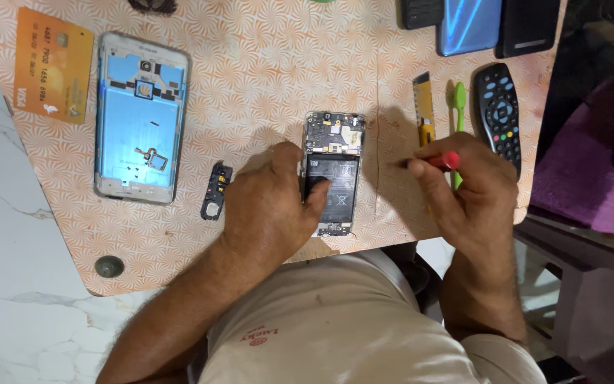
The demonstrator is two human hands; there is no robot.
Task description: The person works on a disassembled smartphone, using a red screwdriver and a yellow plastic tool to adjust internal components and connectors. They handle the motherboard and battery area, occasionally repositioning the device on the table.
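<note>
At frame centre, our left hand [268, 206] presses its fingers on the opened phone [332, 174]; our right hand [467, 188] grips a red-handled screwdriver [431, 161]. We judge the phone light, rigid, fragile inside; hold its edges.

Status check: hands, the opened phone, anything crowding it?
Left hand pressing on opened phone, thumb on battery. Right hand gripping red-handled screwdriver, tip clear of phone. Small black part beside left hand; nothing on the phone.
</note>
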